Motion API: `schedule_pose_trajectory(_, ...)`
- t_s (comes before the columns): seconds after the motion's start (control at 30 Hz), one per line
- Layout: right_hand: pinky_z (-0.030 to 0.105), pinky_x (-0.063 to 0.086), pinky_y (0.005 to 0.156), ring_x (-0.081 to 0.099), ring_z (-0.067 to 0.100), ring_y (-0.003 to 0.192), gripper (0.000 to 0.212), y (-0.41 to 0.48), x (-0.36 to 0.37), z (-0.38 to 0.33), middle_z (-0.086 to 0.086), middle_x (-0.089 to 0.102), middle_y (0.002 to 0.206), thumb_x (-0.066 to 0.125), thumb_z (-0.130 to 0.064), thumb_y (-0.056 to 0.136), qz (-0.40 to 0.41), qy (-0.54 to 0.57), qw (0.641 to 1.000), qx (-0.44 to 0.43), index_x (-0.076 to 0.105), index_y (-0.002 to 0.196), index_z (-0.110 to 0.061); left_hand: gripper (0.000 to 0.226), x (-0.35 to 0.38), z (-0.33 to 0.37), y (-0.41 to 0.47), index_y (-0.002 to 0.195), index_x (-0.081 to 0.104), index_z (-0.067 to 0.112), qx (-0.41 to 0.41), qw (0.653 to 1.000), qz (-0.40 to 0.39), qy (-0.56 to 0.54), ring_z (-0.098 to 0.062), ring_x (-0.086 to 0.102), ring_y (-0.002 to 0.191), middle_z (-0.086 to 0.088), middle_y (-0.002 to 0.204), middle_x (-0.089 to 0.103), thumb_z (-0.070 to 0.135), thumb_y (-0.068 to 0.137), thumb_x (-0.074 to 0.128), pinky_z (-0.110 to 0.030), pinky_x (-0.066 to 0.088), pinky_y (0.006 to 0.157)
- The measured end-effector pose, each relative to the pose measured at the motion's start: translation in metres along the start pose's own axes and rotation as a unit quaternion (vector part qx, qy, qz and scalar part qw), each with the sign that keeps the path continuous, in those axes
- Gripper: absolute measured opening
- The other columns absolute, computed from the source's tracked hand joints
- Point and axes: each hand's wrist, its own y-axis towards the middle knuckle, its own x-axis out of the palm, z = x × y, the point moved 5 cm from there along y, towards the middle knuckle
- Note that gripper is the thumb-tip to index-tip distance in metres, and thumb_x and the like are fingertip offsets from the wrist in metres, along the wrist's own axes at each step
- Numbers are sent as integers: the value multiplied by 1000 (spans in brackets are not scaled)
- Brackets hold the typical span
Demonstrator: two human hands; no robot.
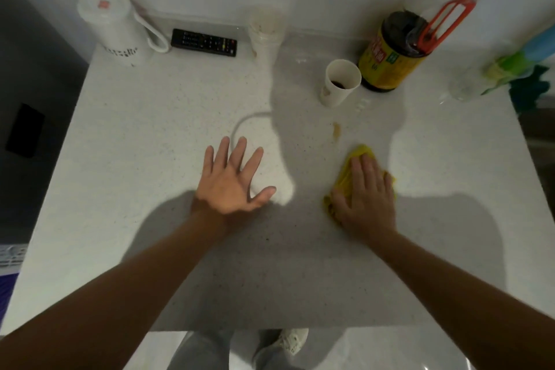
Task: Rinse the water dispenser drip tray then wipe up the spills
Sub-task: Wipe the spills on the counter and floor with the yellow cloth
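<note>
My right hand [368,192] lies flat with straight fingers on a crumpled yellow cloth [345,180], pressing it to the white speckled countertop [150,135]. A small brownish spill [337,130] marks the counter just beyond the cloth. My left hand [231,180] hovers or rests flat over the counter's middle, fingers spread and holding nothing. A white rounded object [271,177], perhaps the drip tray, lies partly under its fingertips; its outline is faint.
At the back stand a white kettle [115,28], a black remote [204,42], a stained plastic cup [265,31], a paper cup [341,82] with dark liquid, a dark sauce bottle [390,54] and a clear bottle [471,81]. The counter's front edge is near my legs.
</note>
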Motion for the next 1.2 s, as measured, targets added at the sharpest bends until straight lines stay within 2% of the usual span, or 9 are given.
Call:
schedule_pose_trajectory(0.1, 55, 8, 128, 9, 30, 160, 86, 68, -5, 2, 14, 15, 173, 26, -61, 95, -5, -7, 998, 62, 18, 164, -9, 95, 2, 0, 0, 167, 8, 32, -9, 1000, 16, 1, -39, -5, 161, -9, 176, -4, 85, 91, 28, -60, -5, 127)
schedule_pose_trajectory(0.23, 56, 6, 128, 5, 31, 161, 85, 105, -3, -6, 14, 9, 174, 21, -60, 98, -45, -59, 989, -125, 11, 165, -10, 92, 2, 2, -1, 165, 25, 25, -5, 998, 61, 6, -40, 9, 160, -14, 174, 16, 80, 92, 33, -64, 5, 126)
schedule_pose_trajectory(0.4, 60, 10, 127, 5, 31, 161, 80, 53, -1, -21, 13, 11, 174, 26, -60, 103, -79, -62, 948, -302, 11, 166, -13, 90, 6, 1, -1, 165, 25, 24, 0, 999, 50, 21, -41, 12, 160, -15, 173, 19, 79, 93, 26, -65, 7, 126)
schedule_pose_trajectory(0.5, 59, 14, 127, 4, 27, 161, 79, -17, 6, -16, 10, 12, 174, 26, -60, 104, -56, -36, 960, -270, 12, 166, -14, 88, 4, 1, -3, 166, 23, 24, -1, 999, 40, 22, -41, 11, 160, -15, 174, 16, 76, 95, 22, -64, 6, 126)
schedule_pose_trajectory(0.67, 56, 19, 126, 17, 29, 159, 80, -44, -4, 17, 12, 23, 171, 40, -55, 97, -36, -5, 996, -86, 26, 163, -12, 91, -1, -1, -4, 167, 11, 30, 1, 1000, 12, 25, -40, 0, 161, -10, 175, 3, 79, 90, 6, -59, 0, 128)
schedule_pose_trajectory(0.77, 59, 25, 121, 27, 40, 154, 83, 8, -22, 45, 21, 29, 167, 34, -56, 95, -32, -19, 999, -21, 33, 160, -4, 82, -5, 3, -6, 164, 31, 23, 15, 998, 63, 17, -47, 17, 157, -18, 171, 23, 72, 98, 27, -64, 13, 126)
schedule_pose_trajectory(0.87, 56, 16, 125, 16, 35, 158, 88, 84, -28, 66, 17, 20, 171, 20, -63, 94, -48, -33, 998, 15, 24, 163, -8, 75, -3, 2, -4, 156, 48, 14, 40, 989, 144, 15, -52, 33, 149, -25, 162, 42, 62, 99, 50, -69, 24, 119)
schedule_pose_trajectory(1.03, 53, 3, 128, 3, 30, 161, 85, 122, -16, 47, 12, 7, 175, 13, -63, 97, -55, -61, 995, -54, 9, 166, -12, 75, 9, -3, 3, 158, 41, 22, 28, 989, 137, 38, -47, 30, 152, -19, 164, 39, 66, 97, 43, -66, 21, 122)
schedule_pose_trajectory(1.2, 60, 13, 126, 17, 36, 158, 81, 19, -4, -18, 16, 23, 171, 34, -57, 99, -49, -24, 983, -176, 26, 163, -7, 75, 5, -2, -1, 161, 32, 25, 9, 994, 109, 24, -43, 20, 156, -15, 169, 30, 63, 98, 42, -64, 16, 126)
